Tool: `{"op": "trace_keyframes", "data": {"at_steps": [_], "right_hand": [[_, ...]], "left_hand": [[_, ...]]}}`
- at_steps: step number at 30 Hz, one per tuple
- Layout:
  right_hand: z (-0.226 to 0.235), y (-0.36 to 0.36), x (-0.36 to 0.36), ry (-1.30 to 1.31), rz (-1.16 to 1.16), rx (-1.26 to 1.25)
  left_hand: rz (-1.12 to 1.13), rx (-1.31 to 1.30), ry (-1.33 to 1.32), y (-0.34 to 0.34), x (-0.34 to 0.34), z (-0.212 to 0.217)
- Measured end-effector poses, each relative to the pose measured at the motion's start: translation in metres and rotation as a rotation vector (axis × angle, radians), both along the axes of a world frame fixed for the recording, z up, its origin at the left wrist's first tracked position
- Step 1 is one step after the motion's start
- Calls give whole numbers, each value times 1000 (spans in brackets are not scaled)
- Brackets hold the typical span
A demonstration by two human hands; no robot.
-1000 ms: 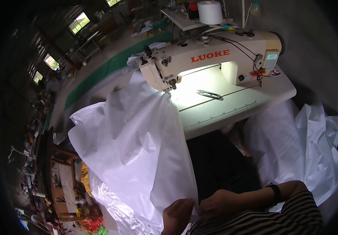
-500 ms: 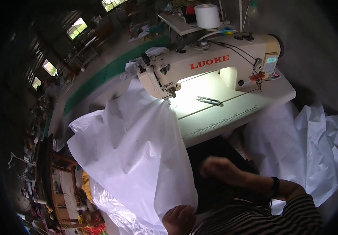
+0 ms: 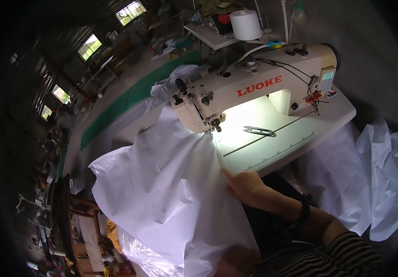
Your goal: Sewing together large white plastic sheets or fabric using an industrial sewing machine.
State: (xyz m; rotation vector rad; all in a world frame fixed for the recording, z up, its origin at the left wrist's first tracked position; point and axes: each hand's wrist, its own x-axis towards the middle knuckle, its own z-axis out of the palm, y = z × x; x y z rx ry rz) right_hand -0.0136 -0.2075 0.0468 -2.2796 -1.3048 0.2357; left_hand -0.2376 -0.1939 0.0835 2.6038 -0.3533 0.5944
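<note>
A large white plastic-like sheet runs from under the needle of a sewing machine down toward my lap. My right hand is closed on the sheet's right edge, just below the front of the machine bed. At the bottom of the view, my left hand is dark and smeared beside the lower part of the sheet, its fingers not readable. A pair of thread snips lies on the lit machine bed, right of the needle.
More white sheeting hangs at the right of the machine. A white thread cone stands behind the machine head. Bunched white material lies beyond it, by a green strip. A wooden frame stands at the left.
My right hand has moved up and left from over my lap to the sheet's edge and taken hold of it. My left hand has shifted right. The whole view has shifted slightly.
</note>
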Motion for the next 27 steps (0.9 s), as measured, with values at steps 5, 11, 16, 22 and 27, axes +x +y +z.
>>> {"op": "trace_keyframes", "data": {"at_steps": [5,11,16,22,27], "right_hand": [[-25,8,-28,-206,-88,-183],[-32,20,-21,-286,-121,-148],[-40,39,1,-302,-116,-121],[-44,72,40,-318,-144,-96],[-31,46,49,-76,-64,215]], "left_hand": [[-44,52,122,24,3,-10],[39,74,106,56,45,-37],[139,122,88,79,87,-46],[324,80,164,99,120,-52],[466,-252,280,95,94,-53]]}}
